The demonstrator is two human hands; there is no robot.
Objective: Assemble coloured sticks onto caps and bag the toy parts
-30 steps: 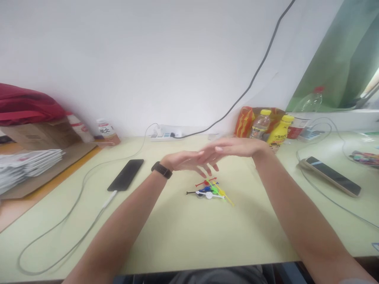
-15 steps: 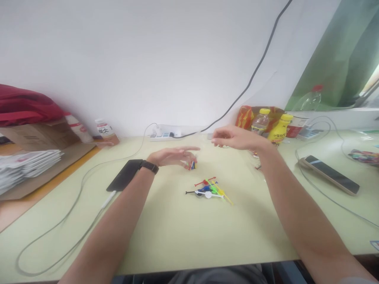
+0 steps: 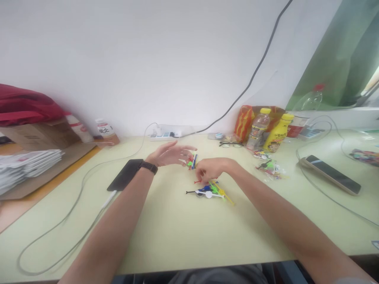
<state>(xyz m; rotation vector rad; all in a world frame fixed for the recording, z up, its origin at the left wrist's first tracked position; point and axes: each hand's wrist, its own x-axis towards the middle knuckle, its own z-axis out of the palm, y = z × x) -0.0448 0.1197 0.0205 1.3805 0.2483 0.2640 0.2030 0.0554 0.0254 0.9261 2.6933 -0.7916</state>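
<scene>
My left hand [image 3: 170, 154], with a dark watch at the wrist, holds a small bunch of coloured plastic arrow spinners [image 3: 194, 161] at its fingertips; its upper fingers stretch out. Blue, green and red show in the bunch, partly hidden by the fingers. Just right of it, my right hand [image 3: 210, 169] reaches down with fingers pinched on a red arrow spinner [image 3: 197, 182], mostly covered by the hand. Below lie several loose spinners: a white spinner [image 3: 209, 194], a yellow spinner [image 3: 227, 196], and green, blue and black ones, overlapping in a pile on the table.
Clear bags of spinners [image 3: 269, 166], glasses [image 3: 231, 144] and yellow-capped bottles [image 3: 259, 128] stand or lie at right. A phone [image 3: 333, 173] rests farther right. A black device [image 3: 124, 175] with a white cable lies by my left wrist. A power strip [image 3: 164, 135] sits against the wall.
My right hand has come down and left from above the table to the pile, onto the red spinner. My left hand has turned slightly and its fingers have spread a little.
</scene>
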